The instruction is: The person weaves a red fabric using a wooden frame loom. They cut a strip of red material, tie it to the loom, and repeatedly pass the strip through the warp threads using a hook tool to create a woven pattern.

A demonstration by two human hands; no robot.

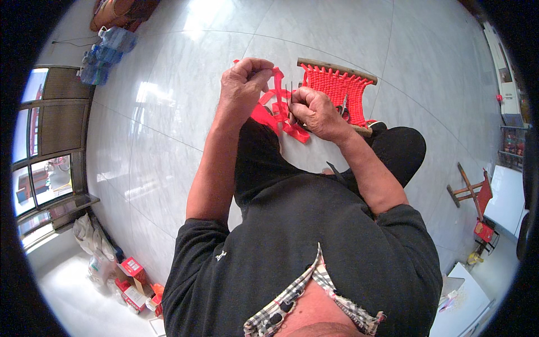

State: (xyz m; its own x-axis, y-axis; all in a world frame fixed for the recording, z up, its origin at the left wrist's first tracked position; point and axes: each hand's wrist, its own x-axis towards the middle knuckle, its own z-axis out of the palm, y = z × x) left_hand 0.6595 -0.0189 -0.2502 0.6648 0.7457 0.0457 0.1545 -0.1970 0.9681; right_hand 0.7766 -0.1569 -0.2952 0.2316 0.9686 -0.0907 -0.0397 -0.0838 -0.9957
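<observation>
My left hand pinches the upper end of a red fabric strip between thumb and fingers. The strip hangs down towards more red ribbon over my knee area. Close by on the right, my right hand grips a thin metal tool with two narrow prongs; its lower part is hidden by the fingers, so I cannot tell whether it is tweezers. Beyond that hand is a red woven stool seat strung between wooden bars. Scissors with dark handles lie on the weave.
Large clear plastic water bottles stand at the far left. Red cardboard boxes and plastic bags sit at the lower left. To the right are a folding wooden stool and a white table. Glossy tiles cover the floor.
</observation>
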